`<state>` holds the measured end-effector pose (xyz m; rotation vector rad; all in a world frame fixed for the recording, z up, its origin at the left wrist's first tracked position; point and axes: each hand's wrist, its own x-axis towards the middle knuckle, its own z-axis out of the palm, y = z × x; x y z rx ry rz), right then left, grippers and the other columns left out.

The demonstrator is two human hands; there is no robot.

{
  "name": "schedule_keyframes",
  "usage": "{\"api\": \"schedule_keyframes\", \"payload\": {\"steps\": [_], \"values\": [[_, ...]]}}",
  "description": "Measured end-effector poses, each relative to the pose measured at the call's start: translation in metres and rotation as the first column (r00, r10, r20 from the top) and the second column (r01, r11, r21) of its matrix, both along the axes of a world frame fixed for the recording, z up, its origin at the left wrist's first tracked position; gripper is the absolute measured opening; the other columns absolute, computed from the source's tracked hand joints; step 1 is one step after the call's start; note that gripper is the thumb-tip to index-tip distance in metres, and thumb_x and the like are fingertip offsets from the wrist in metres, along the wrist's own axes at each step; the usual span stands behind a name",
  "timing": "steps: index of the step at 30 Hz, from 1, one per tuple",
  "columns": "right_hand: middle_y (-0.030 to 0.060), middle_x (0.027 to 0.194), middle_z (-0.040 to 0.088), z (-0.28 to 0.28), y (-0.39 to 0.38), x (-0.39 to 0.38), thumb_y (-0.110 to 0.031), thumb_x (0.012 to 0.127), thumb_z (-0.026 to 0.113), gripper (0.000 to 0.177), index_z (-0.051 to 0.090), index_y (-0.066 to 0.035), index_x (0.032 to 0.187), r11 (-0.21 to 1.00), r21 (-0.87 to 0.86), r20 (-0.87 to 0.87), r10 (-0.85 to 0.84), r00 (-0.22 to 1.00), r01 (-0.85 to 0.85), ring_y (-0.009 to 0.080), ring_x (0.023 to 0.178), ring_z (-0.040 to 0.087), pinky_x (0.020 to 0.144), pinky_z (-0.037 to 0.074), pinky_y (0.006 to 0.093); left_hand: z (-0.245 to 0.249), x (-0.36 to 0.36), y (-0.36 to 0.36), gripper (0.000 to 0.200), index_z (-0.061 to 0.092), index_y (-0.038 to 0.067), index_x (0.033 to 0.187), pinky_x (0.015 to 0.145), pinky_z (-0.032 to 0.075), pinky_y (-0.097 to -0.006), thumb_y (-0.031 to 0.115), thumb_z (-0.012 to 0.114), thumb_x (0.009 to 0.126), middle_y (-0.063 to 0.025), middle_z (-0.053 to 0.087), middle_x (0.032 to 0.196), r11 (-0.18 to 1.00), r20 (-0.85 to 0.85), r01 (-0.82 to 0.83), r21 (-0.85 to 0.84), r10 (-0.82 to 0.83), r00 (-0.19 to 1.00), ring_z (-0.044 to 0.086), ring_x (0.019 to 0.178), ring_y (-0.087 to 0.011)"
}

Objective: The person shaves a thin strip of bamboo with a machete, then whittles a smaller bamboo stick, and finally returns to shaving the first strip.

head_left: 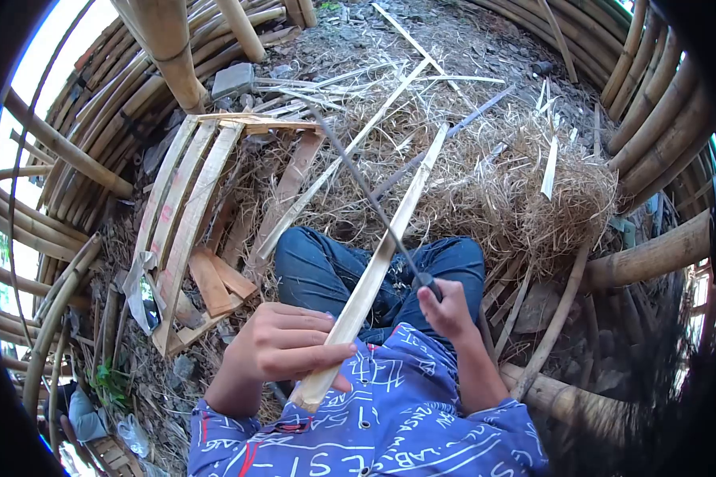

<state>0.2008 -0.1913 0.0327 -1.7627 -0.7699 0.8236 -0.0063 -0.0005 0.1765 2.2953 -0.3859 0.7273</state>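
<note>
My left hand is wrapped around the near end of a pale split bamboo strip, which slants up and away from my shirt across my lap. In my right hand is the dark handle of a long, thin-bladed knife. Its blade points up and to the left, crossing the strip around the middle in this view. My legs in blue jeans are folded beneath both.
A heap of curly shavings lies in front of my legs, with loose bamboo strips beyond it. On the left stands a slatted wooden crate. Bamboo poles and curved bamboo walls surround the spot. A grey block sits behind the crate.
</note>
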Motion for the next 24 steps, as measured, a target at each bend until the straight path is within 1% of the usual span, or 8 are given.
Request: {"api": "schedule_keyframes", "payload": {"steps": [3,8,10,11,14,15,20,24], "values": [[0.0093,0.053,0.050,0.038,0.000,-0.020,-0.049,0.084,0.068,0.049,0.061,-0.002,0.072,0.980,0.093,0.063,0.168,0.984,-0.173,0.0177,0.048,0.050,0.050,0.042,0.0325,0.003,-0.001,-0.002,0.037,0.072,0.004,0.095,0.070,0.061,-0.0324,0.031,0.082,0.073,-0.0054,0.068,0.071,0.998,-0.050,0.001,0.056,0.002,0.999,0.071,0.071,-0.0206],[0.0089,0.054,0.050,0.026,0.003,-0.018,-0.047,0.085,0.067,0.046,0.062,-0.003,0.073,0.959,0.125,0.152,0.233,0.961,-0.252,0.0185,0.048,0.054,0.050,0.042,0.0325,-0.004,0.000,-0.007,0.038,0.071,0.003,0.096,0.067,0.061,-0.0321,0.029,0.083,0.071,-0.0066,0.069,0.074,0.988,0.065,-0.113,0.109,0.106,0.992,0.072,0.072,-0.0227],[0.0013,0.052,0.037,0.018,0.009,-0.023,-0.065,0.086,0.057,0.066,0.048,-0.003,0.063,0.960,0.236,0.134,0.119,0.984,-0.148,0.0100,0.049,0.037,0.045,0.031,0.0302,-0.016,0.003,-0.009,0.038,0.070,0.002,0.096,0.067,0.061,-0.0322,0.029,0.083,0.071,-0.0071,0.070,0.074,0.990,0.106,-0.120,0.081,0.111,0.988,0.072,0.073,-0.0231],[0.0004,0.053,0.038,0.013,0.007,-0.025,-0.066,0.086,0.056,0.067,0.048,-0.004,0.064,0.964,0.229,0.110,0.114,0.987,-0.137,0.0096,0.049,0.037,0.045,0.029,0.0304,-0.021,0.005,-0.010,0.039,0.070,0.002,0.096,0.066,0.061,-0.0323,0.028,0.083,0.071,-0.0076,0.070,0.074,0.991,0.142,-0.117,0.058,0.108,0.984,0.072,0.073,-0.0235],[-0.0003,0.053,0.038,0.010,0.009,-0.026,-0.067,0.086,0.055,0.068,0.048,-0.004,0.064,0.961,0.254,0.165,0.067,0.984,-0.108,0.0093,0.050,0.037,0.046,0.029,0.0303,-0.024,0.004,-0.013,0.040,0.070,0.002,0.096,0.068,0.061,-0.0329,0.028,0.084,0.069,-0.0084,0.070,0.074,0.992,0.146,-0.124,0.008,0.122,0.982,0.072,0.074,-0.0240],[0.0066,0.054,0.051,0.002,0.006,-0.020,-0.057,0.084,0.064,0.056,0.060,-0.002,0.073,0.963,0.232,0.165,0.102,0.981,-0.140,0.0151,0.049,0.051,0.049,0.041,0.0307,-0.023,0.005,-0.014,0.039,0.071,0.001,0.093,0.068,0.061,-0.0335,0.029,0.084,0.070,-0.0084,0.069,0.072,0.990,0.157,-0.138,-0.002,0.136,0.978,0.072,0.073,-0.0243],[0.0036,0.051,0.050,-0.065,0.013,0.009,-0.058,0.090,0.058,0.060,0.057,-0.002,0.069,0.989,0.149,0.098,-0.014,0.995,-0.001,0.0120,0.047,0.051,0.045,0.038,0.0303,-0.008,-0.001,-0.009,0.036,0.071,0.000,0.089,0.068,0.061,-0.0334,0.030,0.083,0.071,-0.0072,0.068,0.068,0.990,0.216,-0.134,-0.037,0.139,0.966,0.072,0.071,-0.0239],[0.0021,0.050,0.050,-0.099,0.030,0.041,-0.057,0.095,0.050,0.061,0.050,-0.006,0.062,0.970,0.071,-0.086,-0.228,0.970,0.234,0.0107,0.041,0.048,0.039,0.036,0.0265,-0.017,0.009,-0.016,0.037,0.071,0.000,0.089,0.070,0.061,-0.0336,0.029,0.085,0.071,-0.0076,0.068,0.070,0.992,0.235,-0.119,-0.043,0.126,0.964,0.072,0.072,-0.0234]]}}
